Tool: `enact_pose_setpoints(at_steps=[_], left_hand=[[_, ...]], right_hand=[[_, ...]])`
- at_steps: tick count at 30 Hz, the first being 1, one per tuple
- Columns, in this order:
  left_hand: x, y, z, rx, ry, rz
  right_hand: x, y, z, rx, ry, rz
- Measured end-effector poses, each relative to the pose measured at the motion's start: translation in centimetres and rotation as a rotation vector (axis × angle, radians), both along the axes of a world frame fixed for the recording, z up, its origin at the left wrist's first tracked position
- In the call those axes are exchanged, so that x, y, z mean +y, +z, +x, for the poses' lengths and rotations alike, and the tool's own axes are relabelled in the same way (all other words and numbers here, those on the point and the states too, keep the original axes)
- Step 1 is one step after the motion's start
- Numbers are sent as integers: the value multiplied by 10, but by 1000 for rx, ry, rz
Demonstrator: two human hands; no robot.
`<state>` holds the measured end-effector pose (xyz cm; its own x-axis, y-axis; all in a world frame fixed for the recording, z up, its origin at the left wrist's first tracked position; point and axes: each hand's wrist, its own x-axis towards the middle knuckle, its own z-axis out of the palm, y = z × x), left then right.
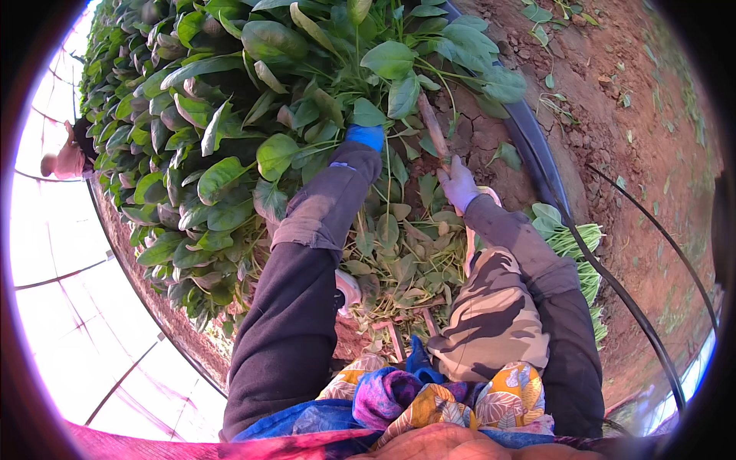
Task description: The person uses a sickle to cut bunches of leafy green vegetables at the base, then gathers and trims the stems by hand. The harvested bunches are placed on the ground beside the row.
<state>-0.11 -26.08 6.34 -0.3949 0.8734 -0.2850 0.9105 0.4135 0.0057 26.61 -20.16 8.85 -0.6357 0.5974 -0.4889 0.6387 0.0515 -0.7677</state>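
Note:
My left hand (365, 135), in a blue glove, reaches in among the stems of leafy spinach plants (276, 52); its fingers are hidden under the leaves. To its right, my right hand (459, 183), in a light purple glove, is closed around the wooden handle (432, 125) of a tool. The handle slants up and left towards the base of the plants, where its far end and any blade are hidden by leaves. Cut leaves and stems (402, 253) lie on the soil below my hands.
A black hose (537, 149) curves along the bed's right edge. Bundled greens (581, 253) lie beside my right sleeve. Thin dark tubing (627, 299) crosses the reddish soil at right. Another person (68, 158) is at the far left, beyond the plants.

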Motion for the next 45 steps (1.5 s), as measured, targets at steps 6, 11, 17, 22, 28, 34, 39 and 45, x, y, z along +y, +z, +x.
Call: enact_pose_setpoints(at_steps=[6, 11, 17, 22, 28, 34, 39, 45], left_hand=[[-4, -6, -8, -1, 12, 5], [-4, -18, 3, 47, -12, 29], [-7, -12, 2, -188, 176, 223], [-12, 0, -11, -312, 211, 124], [-15, 1, -5, -300, 179, 107], [-13, 10, -10, -297, 159, 71], [-13, 47, -11, -258, 55, -95], [63, 68, 10, -204, -93, -133]], right_hand=[[0, 6, 10, -171, -33, -116], [2, 0, 2, 5, -33, 38], [0, 12, 12, -81, -50, -216], [6, 49, 50, -99, 42, -164], [9, 34, 22, -9, -221, -387], [2, 7, 15, -173, -86, -432], [-7, 28, 63, 13, 115, -115], [19, 42, 40, -29, -214, -486]])
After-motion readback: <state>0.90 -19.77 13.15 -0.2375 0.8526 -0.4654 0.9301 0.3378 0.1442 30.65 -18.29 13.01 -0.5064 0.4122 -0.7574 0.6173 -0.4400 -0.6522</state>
